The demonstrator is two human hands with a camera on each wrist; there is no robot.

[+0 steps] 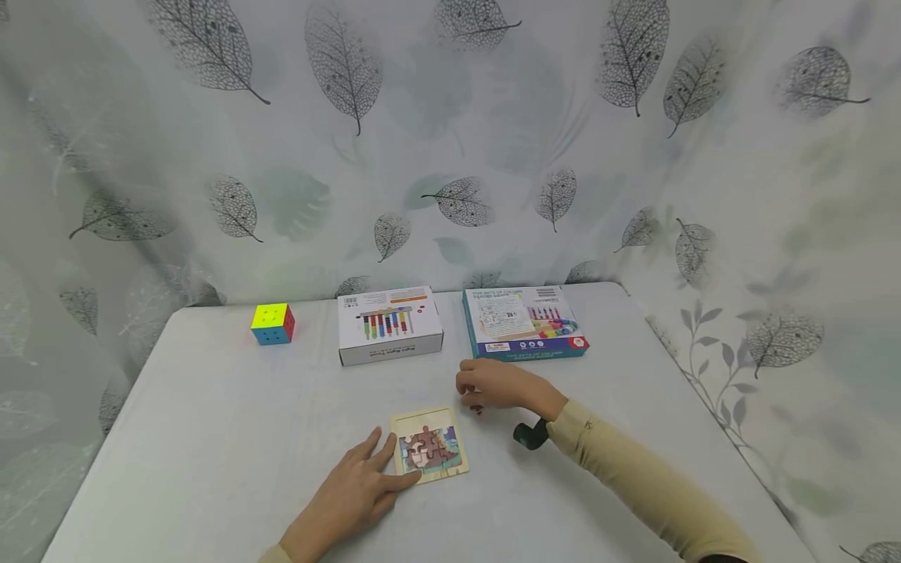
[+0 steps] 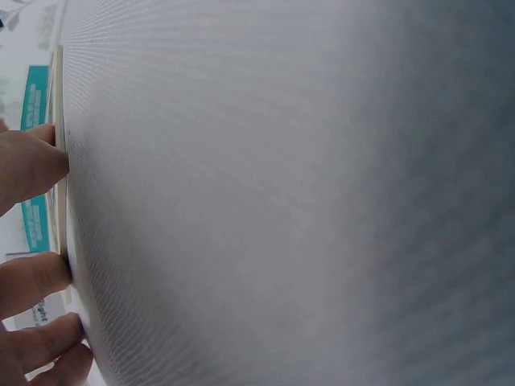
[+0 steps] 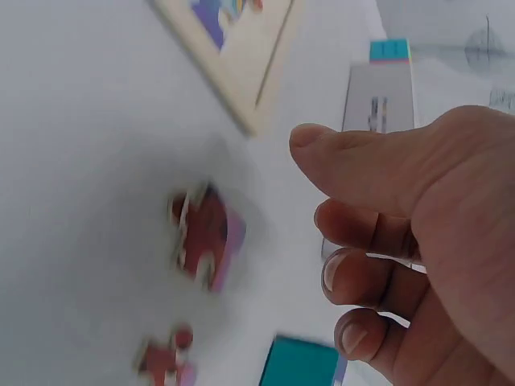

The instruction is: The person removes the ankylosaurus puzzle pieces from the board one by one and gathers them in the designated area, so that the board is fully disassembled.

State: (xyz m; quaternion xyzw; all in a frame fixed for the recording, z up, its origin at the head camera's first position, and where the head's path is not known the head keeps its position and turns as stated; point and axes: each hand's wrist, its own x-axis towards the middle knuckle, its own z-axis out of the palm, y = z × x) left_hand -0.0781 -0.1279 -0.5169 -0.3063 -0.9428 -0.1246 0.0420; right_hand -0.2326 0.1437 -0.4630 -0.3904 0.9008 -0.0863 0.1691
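Observation:
A square wooden jigsaw puzzle [image 1: 456, 467], partly filled with brown, purple and green pieces, lies flat on the white table. My left hand [image 1: 359, 486] rests at its near left corner, thumb on the near edge and fingertips by the left edge. In the left wrist view the thumb [image 2: 32, 167] touches the puzzle's thin side. My right hand [image 1: 501, 385] hovers right of the puzzle with loosely bent fingers. In the right wrist view a brown and pink puzzle piece [image 3: 205, 241] and a second puzzle piece [image 3: 165, 360] lie apart from the fingertips; the index finger is mostly hidden.
At the back stand a white box [image 1: 390, 350] and a teal-edged puzzle box [image 1: 528, 352], the latter close behind my right hand. A colourful cube [image 1: 273, 324] sits back left. A leaf-patterned curtain [image 1: 493, 141] hangs behind the table [image 1: 232, 438].

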